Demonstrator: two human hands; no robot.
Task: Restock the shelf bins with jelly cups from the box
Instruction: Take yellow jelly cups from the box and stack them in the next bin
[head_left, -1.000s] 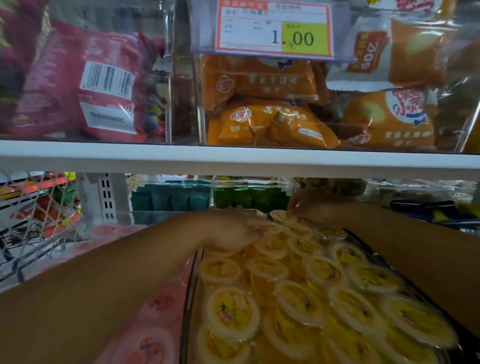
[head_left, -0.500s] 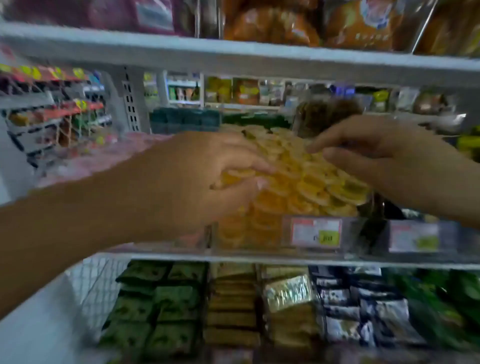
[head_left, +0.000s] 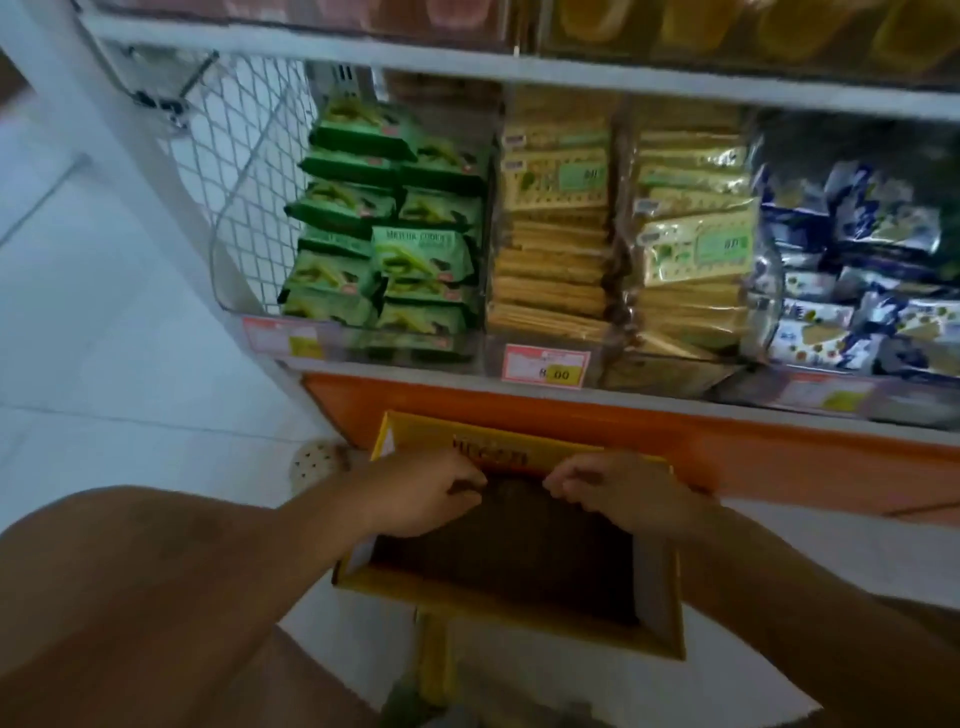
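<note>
A yellow cardboard box (head_left: 660, 618) stands open on the floor in front of the shelf, and its inside is dark. No jelly cups show inside it. My left hand (head_left: 415, 493) and my right hand (head_left: 618, 488) both reach into the far end of the box, side by side, with fingers curled downward. The dark interior hides whether they hold anything. At the top right edge, the shelf bin of yellow jelly cups (head_left: 727, 26) is just visible, blurred.
The lower shelf (head_left: 649, 400) holds green cookie packs (head_left: 395, 234), yellow-green biscuit packs (head_left: 556, 223) and blue packs (head_left: 862, 270) behind price tags. An orange base panel (head_left: 779, 457) runs behind the box. White mesh side panel (head_left: 244, 171) and pale floor (head_left: 104, 338) lie left.
My view has dropped from the jelly cup bin to the floor. Both hands left the cups in the bin and came down into the yellow box.
</note>
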